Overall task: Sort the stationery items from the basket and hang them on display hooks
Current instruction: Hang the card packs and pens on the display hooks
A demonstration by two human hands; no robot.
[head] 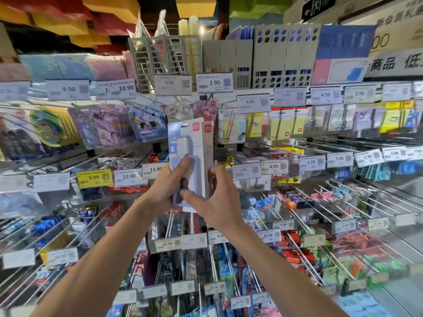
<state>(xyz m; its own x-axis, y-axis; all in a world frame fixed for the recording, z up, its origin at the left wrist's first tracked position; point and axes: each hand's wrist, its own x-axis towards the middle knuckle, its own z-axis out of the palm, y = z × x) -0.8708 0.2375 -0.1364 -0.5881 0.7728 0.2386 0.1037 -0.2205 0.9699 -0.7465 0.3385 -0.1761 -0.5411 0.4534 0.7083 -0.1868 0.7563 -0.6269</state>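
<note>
Grip, left hand (168, 186): raised, curled round blister packs (190, 143), thumb on front. Right hand (217, 200): pinching lower edge.

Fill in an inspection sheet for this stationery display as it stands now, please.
Surface: no table; a rack of silver wire display hooks with white price tags.
Job's things: pale blue carded blister pack held upright before the rack, beige carded pack directly behind it; neither is hung yet; basket not in view.
Clutter: yellow sticky-note packs and cartoon-print packs hanging behind.
Grippers: left hand grips the blue pack's lower left, thumb on its front; right hand pinches both packs at the lower right.
Cables: nothing seen.
Surroundings: grey plastic file holders on the top shelf; coloured paper bags overhead.
</note>
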